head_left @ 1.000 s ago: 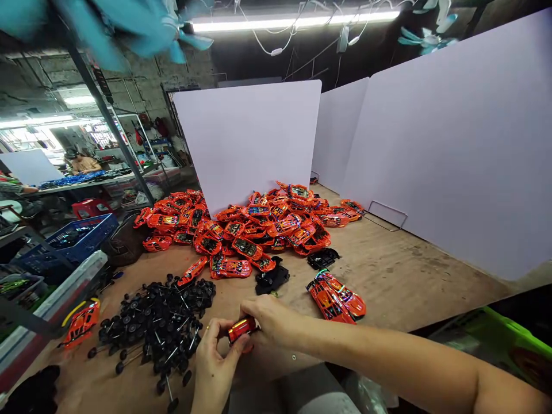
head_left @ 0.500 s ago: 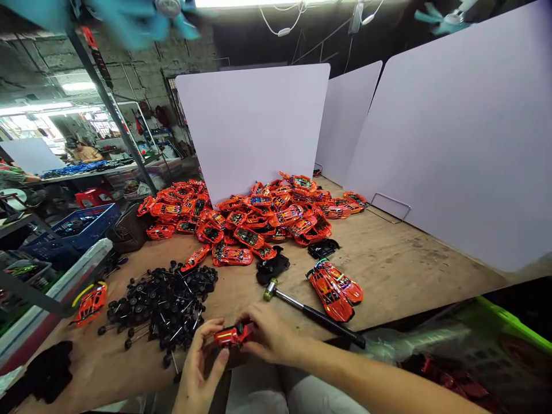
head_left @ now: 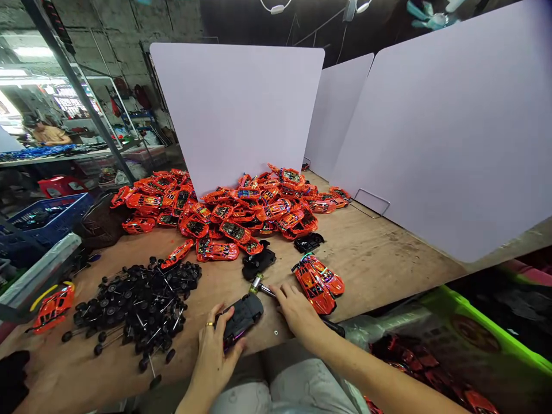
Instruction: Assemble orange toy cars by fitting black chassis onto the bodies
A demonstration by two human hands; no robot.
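My left hand (head_left: 213, 353) grips a toy car (head_left: 241, 316) turned underside up, so its black chassis shows, at the near edge of the wooden table (head_left: 388, 259). My right hand (head_left: 297, 310) lies over the handle of a small hammer (head_left: 257, 284), fingers curled round it; the metal head pokes out to the left of the hand. Two finished orange cars (head_left: 318, 279) sit just beyond my right hand. A heap of black wheels on axles (head_left: 133, 299) lies left of my left hand.
A big pile of orange car bodies (head_left: 241, 213) fills the table's middle, with loose black chassis (head_left: 259, 261) in front. White partition boards (head_left: 237, 109) stand behind and right. A green bin (head_left: 466, 333) sits lower right, a blue crate (head_left: 38, 221) left. A person (head_left: 45, 132) works far left.
The car has been flipped from orange side up to chassis up and stays in my left hand. My right hand let go of it and moved right onto the hammer.
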